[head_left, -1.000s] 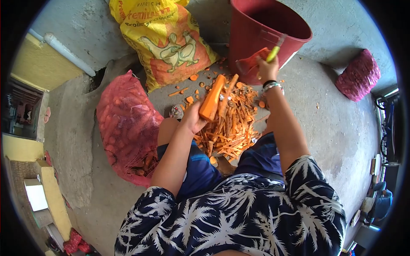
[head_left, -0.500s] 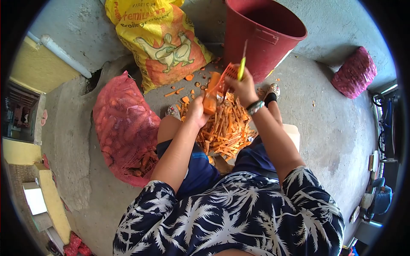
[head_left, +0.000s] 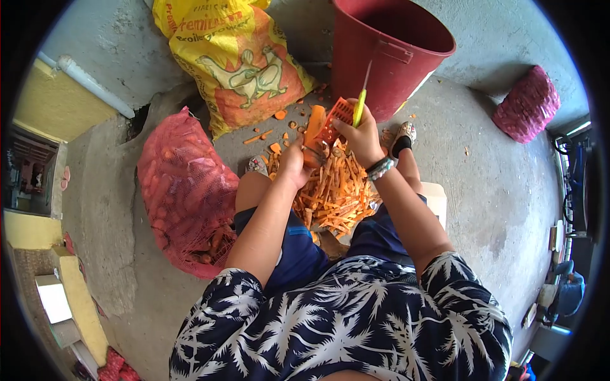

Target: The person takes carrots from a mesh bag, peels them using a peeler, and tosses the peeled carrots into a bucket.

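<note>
Carrots (head_left: 215, 246) fill red mesh sack (head_left: 181, 181), left of frame. Upper centre: left hand (head_left: 294, 164) grips thick orange carrot (head_left: 314, 122); right hand (head_left: 363, 136) clasps orange slotted plastic tool (head_left: 338, 116) and yellow-handled knife (head_left: 360, 106).

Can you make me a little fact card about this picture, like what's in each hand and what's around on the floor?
Left hand: holding a thick orange carrot
Right hand: holding a red slotted peeler, plus a yellow-handled knife, blade pointing away
Between the legs: pile of carrot peelings
On the left: red mesh sack with carrots inside
In front: yellow feed sack with birds printed on it; red bin, contents not visible
Far right: purplish-pink sack near the wall
</note>
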Available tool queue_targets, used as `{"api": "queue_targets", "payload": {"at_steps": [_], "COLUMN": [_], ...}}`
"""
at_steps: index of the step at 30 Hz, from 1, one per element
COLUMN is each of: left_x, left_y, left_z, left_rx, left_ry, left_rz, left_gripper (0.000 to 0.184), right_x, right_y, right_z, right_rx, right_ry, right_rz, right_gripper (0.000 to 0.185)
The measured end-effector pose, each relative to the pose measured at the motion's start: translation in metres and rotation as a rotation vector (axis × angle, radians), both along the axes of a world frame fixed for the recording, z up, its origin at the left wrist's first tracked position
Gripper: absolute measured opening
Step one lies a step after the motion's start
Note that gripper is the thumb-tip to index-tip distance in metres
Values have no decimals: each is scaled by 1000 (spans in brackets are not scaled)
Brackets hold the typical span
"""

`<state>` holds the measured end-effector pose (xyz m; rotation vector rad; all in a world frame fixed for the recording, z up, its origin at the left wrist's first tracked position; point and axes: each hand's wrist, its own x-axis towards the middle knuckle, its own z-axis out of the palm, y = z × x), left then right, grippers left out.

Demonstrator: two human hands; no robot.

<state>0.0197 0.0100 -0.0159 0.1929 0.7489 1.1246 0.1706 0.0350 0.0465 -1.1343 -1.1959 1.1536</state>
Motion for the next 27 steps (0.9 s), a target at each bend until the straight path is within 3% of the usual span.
{"api": "queue_targets", "payload": {"at_steps": [2,4,6,7,8,10,12,14,18,21,23,24,27], "left_x": [1,-4,-10,-12,-15,-21,-19,-15,-3,-9,-18,-22,-24], "left_y": [-8,-15,-21,-24,-24,-17,-11,-5,-9,-16,-18,-18,-18], "left_z": [18,24,30,33,36,18,21,17,19,21,11,8,19], "left_rx": [15,1,-17,-17,-13,17,9,14,28,3,4,4,9], "left_ry": [209,212,219,172,126,169,72,-7,23,57,68,79,67], "left_rz": [-96,-121,-140,-111,-86,-95,-94,-117,-107,-200,-220,-246,-223], "left_gripper": [38,38,38,38,38,42,42,41,37,35,36,36,42], "right_x": [3,13,26,42,47,37,28,18,12,27,43,55,51], "right_y": [18,54,94,116,115,75,57,23,8,43,82,92,73], "right_z": [-2,-12,-26,-40,-34,8,-8,2,-6,-8,-21,-21,-2], "right_rx": [-9,95,295,336,262,53,203,24,-71,33,367,269,263], "right_ry": [26,112,28,-60,16,47,164,198,87,54,74,52,142], "right_rz": [101,-13,-260,-378,-433,-404,-281,-107,140,-84,-402,-521,-431], "right_gripper": [42,41,37,33,33,35,39,42,45,39,33,35,41]}}
